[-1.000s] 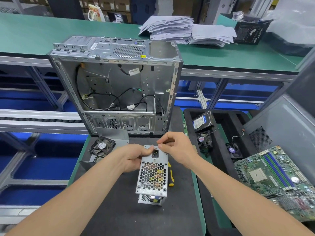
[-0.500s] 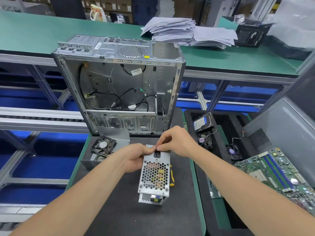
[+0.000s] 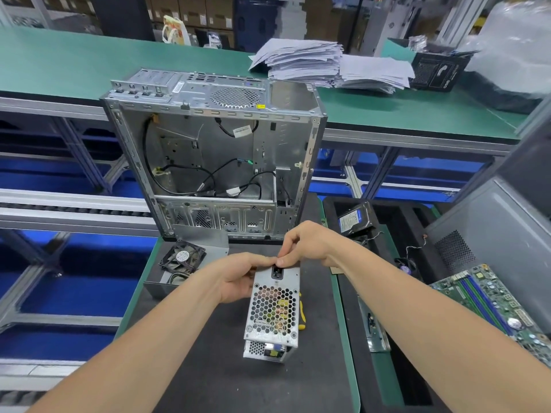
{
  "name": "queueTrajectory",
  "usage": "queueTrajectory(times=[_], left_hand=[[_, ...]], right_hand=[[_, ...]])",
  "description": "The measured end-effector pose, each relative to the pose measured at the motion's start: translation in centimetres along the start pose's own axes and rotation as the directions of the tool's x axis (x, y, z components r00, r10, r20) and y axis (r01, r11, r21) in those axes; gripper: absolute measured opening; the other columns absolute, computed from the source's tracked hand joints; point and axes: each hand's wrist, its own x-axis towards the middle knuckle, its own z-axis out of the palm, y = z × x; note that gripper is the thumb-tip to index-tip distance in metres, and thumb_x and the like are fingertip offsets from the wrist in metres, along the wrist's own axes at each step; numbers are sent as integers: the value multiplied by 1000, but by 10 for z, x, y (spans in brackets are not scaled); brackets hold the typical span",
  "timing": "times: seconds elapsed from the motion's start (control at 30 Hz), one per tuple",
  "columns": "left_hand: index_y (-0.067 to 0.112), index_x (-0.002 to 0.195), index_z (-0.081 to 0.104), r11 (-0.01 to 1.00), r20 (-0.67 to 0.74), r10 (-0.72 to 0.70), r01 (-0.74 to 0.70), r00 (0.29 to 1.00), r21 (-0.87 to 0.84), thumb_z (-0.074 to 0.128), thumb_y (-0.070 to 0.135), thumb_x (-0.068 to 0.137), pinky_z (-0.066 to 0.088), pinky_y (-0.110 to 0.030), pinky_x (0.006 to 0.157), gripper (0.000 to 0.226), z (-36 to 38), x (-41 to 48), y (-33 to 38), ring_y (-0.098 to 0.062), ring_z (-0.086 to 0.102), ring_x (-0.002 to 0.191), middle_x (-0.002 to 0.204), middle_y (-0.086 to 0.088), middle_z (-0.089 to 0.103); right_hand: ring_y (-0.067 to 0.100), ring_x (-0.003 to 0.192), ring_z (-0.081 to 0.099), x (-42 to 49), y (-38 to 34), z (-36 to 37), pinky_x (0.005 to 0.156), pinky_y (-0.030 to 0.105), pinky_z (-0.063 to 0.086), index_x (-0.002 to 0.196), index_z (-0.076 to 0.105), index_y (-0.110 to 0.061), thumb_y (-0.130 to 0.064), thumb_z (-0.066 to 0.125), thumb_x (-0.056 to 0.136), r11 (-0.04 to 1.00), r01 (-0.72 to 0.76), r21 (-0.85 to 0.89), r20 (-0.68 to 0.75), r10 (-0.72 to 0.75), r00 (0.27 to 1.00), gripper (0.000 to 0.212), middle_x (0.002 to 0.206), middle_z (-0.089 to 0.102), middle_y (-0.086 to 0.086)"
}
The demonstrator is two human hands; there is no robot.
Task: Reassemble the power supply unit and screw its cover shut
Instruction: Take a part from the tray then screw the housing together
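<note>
PSU point(image 3: 272, 311) stood on end on the black mat point(image 3: 208, 371), right in front of the person, mesh face twd the camera.

Handling-wise, imo: a stiff sheet-metal box, prob fairly heavy for its size w/ the guts inside. Smooth sides, thin folded edges that could bite. Standing tall like that it looked tippy, so the best hold is the solid side walls, not the mesh or the socket point(image 3: 278, 272).

Looks: bare silver steel w/ a honeycomb vent over most of the face. The black power socket sat at the top, and yellow and coppery bits showed thru the holes. A 2nd, smaller perforated section stuck out at the bottom, so the shell didn't look fully lined up yet — just my read.

Left hand point(image 3: 238, 278) gripped the PSU's upper left side. Right hand point(image 3: 301, 245) pinched at the top edge just above the socket, fingertips curled tight — couldn't tell if a screw was under them.

Screwdriver point(image 3: 301, 314) w/ a yellow handle lay just beside the PSU on its right, mostly hidden behind it.

Further out:
- Fan point(image 3: 182, 257) to the left.
- Open case point(image 3: 208, 150) behind, w/ loose cables.
- HDD point(image 3: 354, 222) and mobo point(image 3: 489, 296) off to the right.
- Papers point(image 3: 304, 62) at the back.
</note>
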Motion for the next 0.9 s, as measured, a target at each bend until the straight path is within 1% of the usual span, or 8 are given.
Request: queueTrajectory(times=[0.1, 0.3, 0.47, 0.53, 0.6, 0.67, 0.77, 0.9], left_hand=[[-4, 125, 69, 1000, 21, -20, 20, 1000, -12, 74, 14, 91, 51, -50, 107, 39, 1, 1, 2, -34, 67, 120, 124, -21, 71], [-4, 124, 69, 996, 18, -17, 15, 1000, 85, 66, 12, 97, 56, -46, 99, 31, 3, 0, 8, -33, 69, 114, 126, -21, 71], [-5, 123, 69, 970, -14, 59, -54, 998, 236, 66, 15, 99, 54, -49, 103, 31, 6, 1, 9, -35, 66, 122, 121, -22, 72], [-7, 123, 69, 962, -42, 90, -76, 995, 262, 67, 17, 99, 52, -52, 106, 33, 7, 2, 8, -36, 67, 120, 119, -23, 73], [-8, 121, 68, 962, -58, 104, -86, 993, 259, 68, 17, 99, 52, -53, 105, 33, 7, 2, 6, -34, 70, 112, 115, -22, 74], [-7, 120, 69, 960, -71, 113, -91, 991, 265, 68, 19, 99, 54, -50, 103, 33, 7, 1, 5, -30, 71, 103, 112, -21, 76], [-6, 119, 69, 952, -98, 131, -97, 986, 290, 67, 20, 99, 57, -49, 100, 32, 10, 2, 5, -28, 72, 96, 108, -20, 77], [-7, 120, 67, 955, -129, 129, -88, 983, 283, 67, 20, 99, 56, -51, 100, 34, 14, 1, 5, -30, 71, 96, 112, -23, 75]], right_hand=[[13, 80, 72, 3, 7, -5, 85, 30, 61, 68, 78, -17, -8, 93, 74, 997, -8, 83, 71, 2, 998, 19, 75, 76, 0], [26, 89, 67, 7, 19, -5, 99, 48, 57, 73, 74, -10, -7, 94, 73, 989, 36, 143, 70, -46, 996, 20, 82, 73, 12], [16, 78, 68, 6, 40, 2, 80, 27, 59, 73, 75, -11, -9, 92, 76, 950, 133, 284, 9, -141, 990, 17, 78, 74, 8], [14, 75, 68, 7, 50, 8, 76, 25, 57, 74, 77, -14, -17, 89, 81, 909, 181, 376, -123, -145, 982, 15, 77, 73, 4], [19, 71, 67, 9, 67, 14, 76, 34, 59, 74, 73, -13, -29, 83, 89, 867, 192, 459, -352, -21, 936, 24, 76, 70, 7], [24, 62, 66, 8, 89, 21, 74, 46, 63, 75, 68, -11, -30, 75, 95, 941, 27, 338, -466, 143, 873, 29, 72, 71, 11], [29, 56, 72, -6, 108, 47, 59, 43, 65, 81, 63, -5, -34, 72, 96, 944, -329, -7, -202, 321, 925, 35, 74, 74, 21], [31, 59, 76, -11, 103, 65, 51, 41, 63, 83, 62, 3, -32, 80, 88, 929, -353, -116, -150, 334, 930, 39, 77, 72, 23]])
